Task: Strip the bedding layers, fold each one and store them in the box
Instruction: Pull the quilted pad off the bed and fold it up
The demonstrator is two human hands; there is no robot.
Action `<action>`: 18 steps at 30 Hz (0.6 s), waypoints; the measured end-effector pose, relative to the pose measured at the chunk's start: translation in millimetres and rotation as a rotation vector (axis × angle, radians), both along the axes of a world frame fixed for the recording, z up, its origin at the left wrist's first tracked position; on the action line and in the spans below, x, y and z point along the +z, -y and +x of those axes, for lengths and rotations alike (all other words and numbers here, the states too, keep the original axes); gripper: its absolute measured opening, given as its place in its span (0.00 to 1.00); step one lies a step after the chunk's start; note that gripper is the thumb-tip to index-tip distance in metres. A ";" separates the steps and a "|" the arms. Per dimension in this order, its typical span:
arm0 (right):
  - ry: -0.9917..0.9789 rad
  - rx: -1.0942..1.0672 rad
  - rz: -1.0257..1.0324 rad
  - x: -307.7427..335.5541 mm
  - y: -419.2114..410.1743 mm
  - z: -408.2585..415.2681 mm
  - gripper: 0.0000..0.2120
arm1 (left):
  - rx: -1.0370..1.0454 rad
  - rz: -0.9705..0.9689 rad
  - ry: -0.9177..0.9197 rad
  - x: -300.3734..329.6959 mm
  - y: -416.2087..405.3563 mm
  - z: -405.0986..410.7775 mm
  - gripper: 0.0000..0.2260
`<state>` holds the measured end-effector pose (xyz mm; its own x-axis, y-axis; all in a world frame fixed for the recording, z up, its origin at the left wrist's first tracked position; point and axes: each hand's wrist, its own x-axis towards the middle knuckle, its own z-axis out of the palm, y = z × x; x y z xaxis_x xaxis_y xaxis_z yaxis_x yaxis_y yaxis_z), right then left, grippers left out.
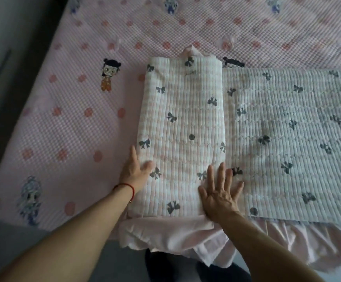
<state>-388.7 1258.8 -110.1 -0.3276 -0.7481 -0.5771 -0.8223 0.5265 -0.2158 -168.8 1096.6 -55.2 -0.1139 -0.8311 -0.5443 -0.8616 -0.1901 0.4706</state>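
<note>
The quilted pad point(181, 127) is judged soft, bulky, springy; it is pressed flat by left hand point(134, 173) and right hand point(220, 195), fingers spread; best gripped at its folded edge.

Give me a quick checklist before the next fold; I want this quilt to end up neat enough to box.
1. Folded part lies flat on the quilt: ok.
2. Right hand spread flat, pressing the fold's right edge: ok.
3. Left hand steadies the fold's left edge, fingers tucked at the side: ok.
4. Fold edges line up: not ok; a pink corner pokes out at the far end and the ruffle spills out at the near end.
5. Unfolded length to the right lies smooth: ok as far as seen; its end is out of frame.
6. Box within reach: cannot tell; none in view.
</note>
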 end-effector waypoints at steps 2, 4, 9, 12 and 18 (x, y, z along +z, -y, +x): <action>-0.027 -0.002 -0.048 -3.9 -1.1 2.4 0.35 | 0.160 0.165 -0.006 -1.6 15.2 3.5 0.39; -0.038 0.011 -0.065 -6.8 -2.0 2.9 0.35 | 0.241 0.223 -0.005 -0.6 17.0 4.9 0.46; 0.000 0.029 -0.091 -3.3 -4.6 -3.1 0.35 | 0.256 0.102 -0.003 10.0 3.7 -6.9 0.43; 0.089 0.054 -0.078 10.1 -7.0 -12.6 0.35 | 0.248 0.023 0.018 28.2 -8.4 -15.6 0.49; 0.389 0.137 -0.151 43.7 -20.6 -66.7 0.32 | 0.207 -0.144 -0.001 97.6 -22.6 -57.4 0.39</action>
<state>-455.4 1279.4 -66.4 0.0009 -0.8550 -0.5186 -0.7247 0.3568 -0.5894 -226.2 1119.2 42.4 0.0661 -0.9057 -0.4187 -0.8107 -0.2934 0.5067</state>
